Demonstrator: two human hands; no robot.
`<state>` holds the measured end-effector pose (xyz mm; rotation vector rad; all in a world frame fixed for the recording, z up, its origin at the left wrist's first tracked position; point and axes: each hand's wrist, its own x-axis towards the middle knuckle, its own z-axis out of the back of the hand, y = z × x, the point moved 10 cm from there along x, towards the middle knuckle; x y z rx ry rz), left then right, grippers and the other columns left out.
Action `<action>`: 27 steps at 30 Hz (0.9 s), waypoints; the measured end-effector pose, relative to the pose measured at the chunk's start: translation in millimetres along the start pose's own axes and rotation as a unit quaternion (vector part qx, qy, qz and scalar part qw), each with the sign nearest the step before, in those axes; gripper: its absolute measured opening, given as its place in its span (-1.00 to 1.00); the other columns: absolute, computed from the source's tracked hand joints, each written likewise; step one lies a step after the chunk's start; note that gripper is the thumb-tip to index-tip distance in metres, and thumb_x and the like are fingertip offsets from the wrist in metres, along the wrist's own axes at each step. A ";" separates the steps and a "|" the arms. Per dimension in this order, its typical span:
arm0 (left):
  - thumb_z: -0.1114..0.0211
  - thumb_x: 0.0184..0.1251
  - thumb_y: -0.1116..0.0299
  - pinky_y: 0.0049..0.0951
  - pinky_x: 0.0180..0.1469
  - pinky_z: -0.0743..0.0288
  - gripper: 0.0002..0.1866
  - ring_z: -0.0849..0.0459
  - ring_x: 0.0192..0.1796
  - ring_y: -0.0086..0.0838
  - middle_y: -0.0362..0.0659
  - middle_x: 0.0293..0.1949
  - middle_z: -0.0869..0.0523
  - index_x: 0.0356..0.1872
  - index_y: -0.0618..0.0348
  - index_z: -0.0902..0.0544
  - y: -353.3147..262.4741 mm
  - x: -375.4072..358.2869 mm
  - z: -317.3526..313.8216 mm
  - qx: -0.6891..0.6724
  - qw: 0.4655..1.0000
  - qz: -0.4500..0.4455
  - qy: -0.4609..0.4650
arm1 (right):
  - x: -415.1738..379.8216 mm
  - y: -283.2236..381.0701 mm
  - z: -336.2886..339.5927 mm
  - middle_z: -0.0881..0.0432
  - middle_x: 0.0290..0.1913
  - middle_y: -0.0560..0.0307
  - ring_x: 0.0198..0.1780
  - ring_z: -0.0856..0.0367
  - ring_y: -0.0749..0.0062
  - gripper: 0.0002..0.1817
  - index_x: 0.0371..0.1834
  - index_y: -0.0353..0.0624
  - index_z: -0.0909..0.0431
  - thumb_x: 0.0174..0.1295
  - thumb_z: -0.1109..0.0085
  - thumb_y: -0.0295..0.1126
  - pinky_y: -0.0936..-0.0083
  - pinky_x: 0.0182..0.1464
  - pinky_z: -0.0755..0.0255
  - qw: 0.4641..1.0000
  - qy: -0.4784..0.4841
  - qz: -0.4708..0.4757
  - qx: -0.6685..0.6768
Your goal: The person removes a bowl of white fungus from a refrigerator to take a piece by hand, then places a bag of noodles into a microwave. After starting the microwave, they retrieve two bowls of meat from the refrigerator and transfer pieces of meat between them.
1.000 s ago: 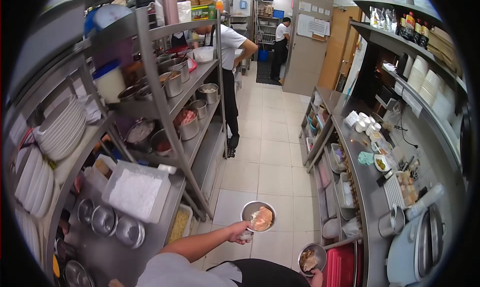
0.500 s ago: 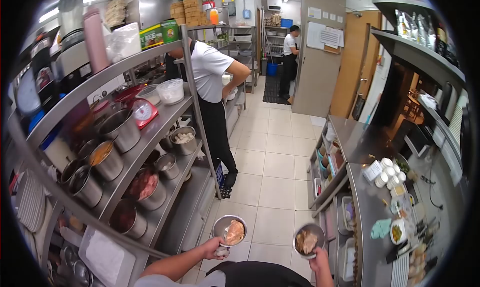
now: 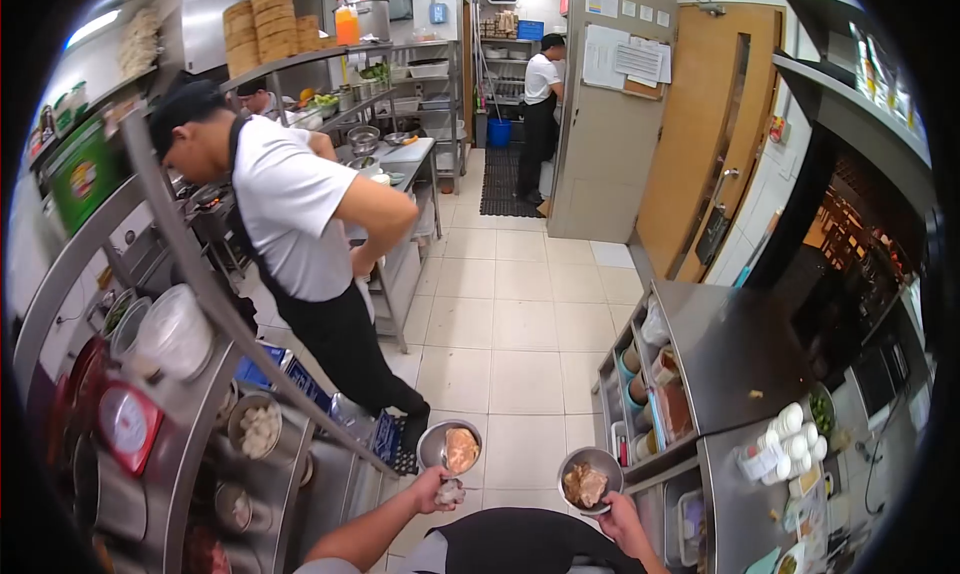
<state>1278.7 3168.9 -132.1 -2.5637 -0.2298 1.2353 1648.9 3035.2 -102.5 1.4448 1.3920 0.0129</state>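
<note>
At the bottom centre of the frame the person's left hand (image 3: pixel 437 491) grips the near rim of a small steel bowl (image 3: pixel 449 446) from below, fingers closed around its edge; the bowl holds a pale orange-tan piece of food (image 3: pixel 461 449), and something small and whitish sits bunched in the same hand under the rim. Just right of it, the right hand (image 3: pixel 612 514) closes on the rim of a second steel bowl (image 3: pixel 589 479), which carries a darker brown portion of food (image 3: pixel 584 484). Both bowls are held level above the tiled floor (image 3: pixel 520 334), near each other but apart, over the dark apron (image 3: pixel 520 544) at the frame's lower edge.

To the left, a co-worker in a white shirt (image 3: pixel 285 219) and black cap bends toward the steel shelving rack (image 3: pixel 200 294), close to the left bowl. On the rack at lower left sit a red kitchen scale (image 3: pixel 125 424), a clear plastic tub (image 3: pixel 175 334) and a small bowl of pale pieces (image 3: pixel 255 426). At lower right a steel surface (image 3: pixel 740 359) bears a cluster of small white cups (image 3: pixel 785 436). Another person in white (image 3: pixel 540 99) stands far up the aisle by a blue bucket (image 3: pixel 498 132), and a wooden door (image 3: pixel 710 124) fills the upper right.
</note>
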 end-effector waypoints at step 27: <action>0.05 0.30 0.03 -0.23 -0.30 -0.57 -0.60 -0.69 -0.31 -0.17 -0.05 -0.25 -0.69 -0.18 0.16 -0.54 -730.6 275.9 58.1 -0.164 0.968 -0.181 -0.060 | 702.6 370.2 -547.2 -0.48 0.28 -0.05 0.21 -0.55 -0.08 -0.25 0.39 -0.18 -0.26 -0.04 0.07 -0.44 -0.17 0.17 -0.46 0.966 0.222 -0.008 -0.136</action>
